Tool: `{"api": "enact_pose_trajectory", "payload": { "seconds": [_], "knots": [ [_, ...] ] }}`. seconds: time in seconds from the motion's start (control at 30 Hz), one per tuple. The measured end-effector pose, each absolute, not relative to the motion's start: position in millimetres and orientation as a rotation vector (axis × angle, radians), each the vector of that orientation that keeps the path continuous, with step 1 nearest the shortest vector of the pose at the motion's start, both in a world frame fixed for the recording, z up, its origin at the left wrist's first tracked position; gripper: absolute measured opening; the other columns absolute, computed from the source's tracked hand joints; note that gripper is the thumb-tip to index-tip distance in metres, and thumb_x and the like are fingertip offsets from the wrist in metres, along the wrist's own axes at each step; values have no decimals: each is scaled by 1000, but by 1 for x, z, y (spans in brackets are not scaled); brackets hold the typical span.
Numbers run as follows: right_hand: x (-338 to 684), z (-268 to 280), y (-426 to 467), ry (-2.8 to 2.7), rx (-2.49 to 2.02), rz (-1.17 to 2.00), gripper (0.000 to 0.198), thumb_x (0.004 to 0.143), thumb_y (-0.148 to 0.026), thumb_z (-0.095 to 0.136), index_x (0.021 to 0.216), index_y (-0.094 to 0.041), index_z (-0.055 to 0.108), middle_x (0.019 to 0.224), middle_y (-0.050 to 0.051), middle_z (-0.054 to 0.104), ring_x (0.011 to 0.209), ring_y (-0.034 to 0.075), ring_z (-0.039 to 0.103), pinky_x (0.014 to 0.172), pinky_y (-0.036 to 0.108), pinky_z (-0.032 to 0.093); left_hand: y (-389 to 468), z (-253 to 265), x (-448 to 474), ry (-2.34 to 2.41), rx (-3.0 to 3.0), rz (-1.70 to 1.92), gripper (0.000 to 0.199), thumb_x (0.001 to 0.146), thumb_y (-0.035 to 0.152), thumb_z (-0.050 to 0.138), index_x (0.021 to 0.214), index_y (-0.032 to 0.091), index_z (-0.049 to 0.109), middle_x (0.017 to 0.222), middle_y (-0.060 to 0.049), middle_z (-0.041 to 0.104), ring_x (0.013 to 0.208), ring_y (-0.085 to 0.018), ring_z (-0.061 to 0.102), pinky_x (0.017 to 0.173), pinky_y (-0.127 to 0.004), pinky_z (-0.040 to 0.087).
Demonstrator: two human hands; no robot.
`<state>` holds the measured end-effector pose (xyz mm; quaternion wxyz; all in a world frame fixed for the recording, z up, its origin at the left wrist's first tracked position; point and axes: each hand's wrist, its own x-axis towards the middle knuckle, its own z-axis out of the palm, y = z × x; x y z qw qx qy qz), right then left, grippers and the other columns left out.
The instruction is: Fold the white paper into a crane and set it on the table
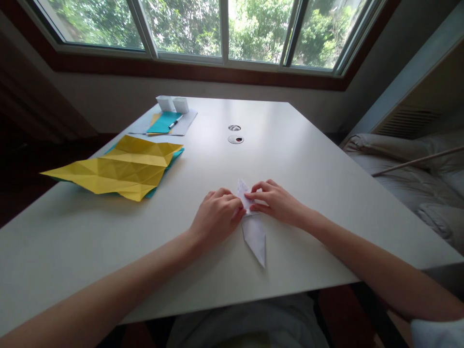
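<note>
A narrow folded white paper (254, 237) lies on the table before me, with one point towards me and another pointing away. My left hand (219, 212) rests against its left side, fingers curled and fingertips at the paper's middle. From the right, my right hand (275, 200) pinches the upper half, thumb and index finger on the paper a little apart. Part of the paper's middle is hidden beneath the fingers of both hands.
On the left of the white table (203, 270) lies a creased yellow paper (126, 166) over teal paper. Further back are a teal sheet (164, 123), a pen (176, 122) and small white boxes (172, 104). Two round cable holes (235, 139) sit mid-table.
</note>
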<state>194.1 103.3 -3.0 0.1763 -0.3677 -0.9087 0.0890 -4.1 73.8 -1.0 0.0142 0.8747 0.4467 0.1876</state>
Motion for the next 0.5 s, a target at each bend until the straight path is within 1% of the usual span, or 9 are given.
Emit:
{"api": "enact_pose_trajectory", "payload": {
  "seconds": [0.07, 0.13, 0.2, 0.33, 0.5],
  "knots": [
    [193, -2, 103, -2545, -1010, 261, 22, 83, -33, 56, 99, -22, 66, 101, 7, 61, 89, 19, 50, 81, 32, 43, 72, 0, -4, 1376, 2780, 553, 23, 87, 29, 46, 78, 20, 66, 87, -3, 70, 91, -23, 56, 77, -38, 39],
    [191, 0, 102, -2528, -973, 311, 16, 83, -29, 57, 90, -21, 68, 93, 6, 64, 86, 18, 51, 80, 30, 43, 69, 2, -4, 1363, 2841, 536, 25, 87, 28, 44, 77, 19, 65, 89, -4, 70, 91, -23, 56, 76, -38, 37],
    [191, 0, 101, -2514, -953, 378, 14, 83, -28, 57, 84, -21, 69, 84, 5, 65, 83, 17, 52, 78, 29, 42, 68, 3, -3, 1364, 2883, 515, 24, 87, 27, 44, 78, 18, 65, 88, -5, 70, 90, -24, 56, 75, -38, 36],
    [190, -3, 99, -2469, -971, 407, 16, 82, -33, 58, 81, -20, 69, 79, 4, 65, 81, 16, 53, 75, 27, 42, 66, 4, -2, 1391, 2894, 492, 24, 86, 27, 44, 78, 18, 65, 85, -6, 70, 87, -23, 57, 74, -38, 35],
    [191, -6, 97, -2518, -987, 309, 17, 83, -35, 57, 84, -21, 66, 83, 5, 65, 83, 16, 51, 76, 28, 41, 65, 4, -2, 1407, 2865, 496, 22, 84, 30, 47, 77, 20, 65, 89, -5, 70, 88, -23, 58, 75, -37, 35]
  ]
}}
